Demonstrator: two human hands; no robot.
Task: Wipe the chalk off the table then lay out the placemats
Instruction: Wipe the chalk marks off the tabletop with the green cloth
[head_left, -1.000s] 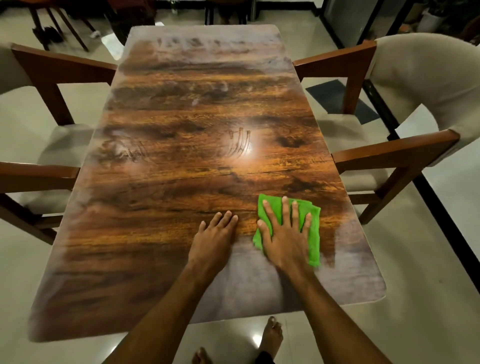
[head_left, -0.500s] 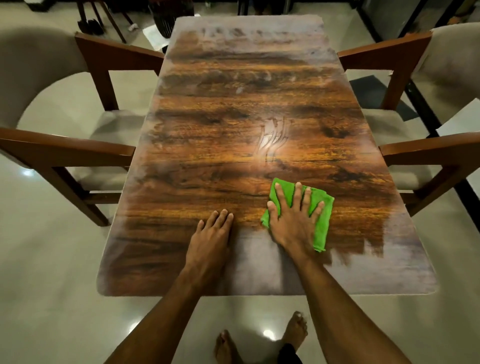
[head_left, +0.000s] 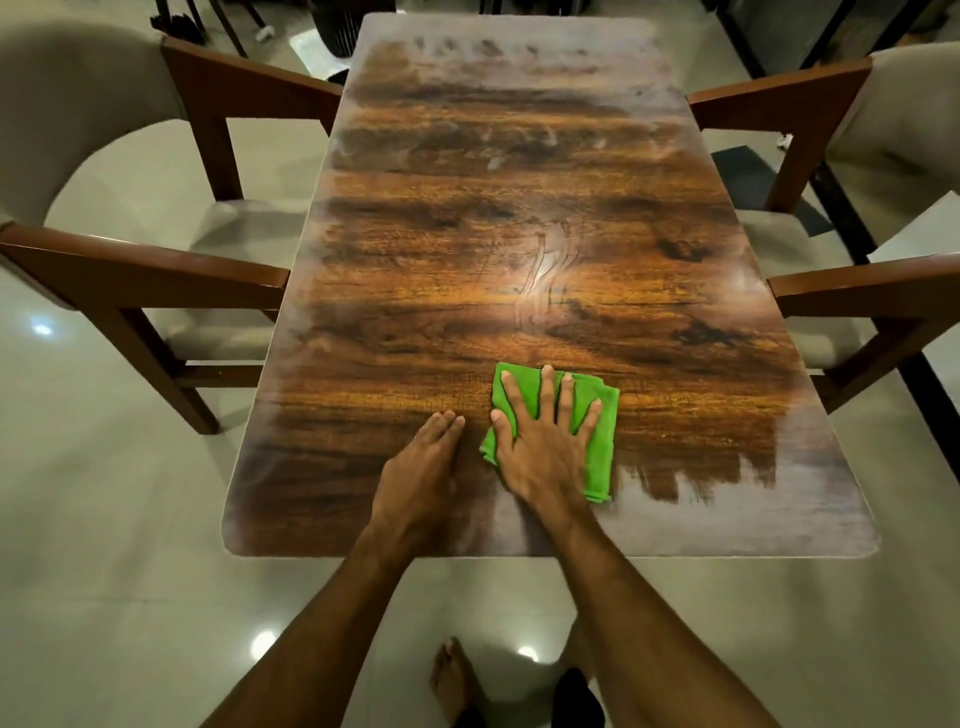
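Wiping step: the right hand (head_left: 545, 441) presses the green cloth (head_left: 600, 462) flat on the near worktop (head_left: 467, 234), grip spread open; the left hand (head_left: 421, 467) rests flat beside it. Next, I judge, sweep the near-right chalk haze (head_left: 753, 512).

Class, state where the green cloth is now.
In the head view, the green cloth lies on the table near its front edge, under the right hand.

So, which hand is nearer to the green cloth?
Right. The right hand lies flat on the green cloth; the left hand rests on the table just left of it, apart.
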